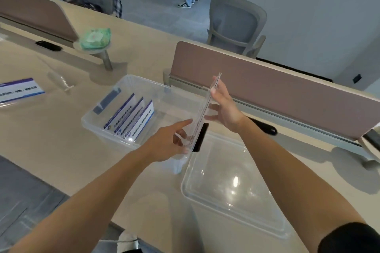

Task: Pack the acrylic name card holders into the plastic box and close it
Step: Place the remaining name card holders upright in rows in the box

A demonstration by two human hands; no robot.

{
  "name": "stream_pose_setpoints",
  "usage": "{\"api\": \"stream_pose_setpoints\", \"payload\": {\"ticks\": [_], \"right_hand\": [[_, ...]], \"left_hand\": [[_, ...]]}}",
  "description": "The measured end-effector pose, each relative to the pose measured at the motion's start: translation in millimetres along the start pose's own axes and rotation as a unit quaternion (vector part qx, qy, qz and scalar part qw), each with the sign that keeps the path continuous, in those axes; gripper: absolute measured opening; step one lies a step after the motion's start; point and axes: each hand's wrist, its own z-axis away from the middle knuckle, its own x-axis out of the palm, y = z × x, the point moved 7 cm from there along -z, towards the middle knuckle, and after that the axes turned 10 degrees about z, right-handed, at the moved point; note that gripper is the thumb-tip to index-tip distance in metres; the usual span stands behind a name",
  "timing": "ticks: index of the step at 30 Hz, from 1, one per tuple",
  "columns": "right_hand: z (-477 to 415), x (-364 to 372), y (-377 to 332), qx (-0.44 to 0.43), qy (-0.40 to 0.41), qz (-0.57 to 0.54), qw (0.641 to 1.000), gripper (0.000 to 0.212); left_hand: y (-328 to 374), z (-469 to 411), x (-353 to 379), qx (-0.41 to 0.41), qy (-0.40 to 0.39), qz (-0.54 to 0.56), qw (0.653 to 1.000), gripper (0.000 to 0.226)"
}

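Right hand (225, 107): pinching the upper part of a clear card holder (206, 107), thumb in front, fingers behind; left hand (166, 139): gripping the holder's lower end, forefinger reaching straight toward it; holder tilting edge-on over the right part of the plastic box (96, 123); three card holders (131, 119) standing in its left part; lid (232, 187) lying on the desk (51, 139) beside the box; spare card holder (18, 90) lying far left.

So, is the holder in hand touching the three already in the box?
Apart. The head view shows bare box floor between the held holder and the three packed holders.
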Motion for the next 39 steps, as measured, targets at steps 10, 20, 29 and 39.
{"api": "stream_pose_setpoints", "payload": {"ticks": [10, 20, 29, 39], "right_hand": [[-51.9, 101.1, -25.9, 0.029, 0.060, -0.058, 0.996, 0.074], [-89.4, 109.3, 23.7, 0.053, 0.091, -0.035, 0.994, 0.089], [-144.3, 122.3, 94.5, 0.117, 0.081, -0.017, 0.990, 0.084], [-176.1, 140.3, 155.3, 0.201, 0.110, -0.034, 0.973, 0.081]], "left_hand": [[-58.3, 15.1, -123.5, 0.063, -0.052, -0.078, 0.994, 0.088], [-118.1, -19.5, -230.7, 0.043, 0.025, -0.314, 0.948, 0.071], [-159.3, -66.9, -272.9, -0.002, 0.061, -0.388, 0.920, 0.072], [-165.5, -64.7, -273.3, -0.018, 0.091, -0.268, 0.959, 0.078]]}}
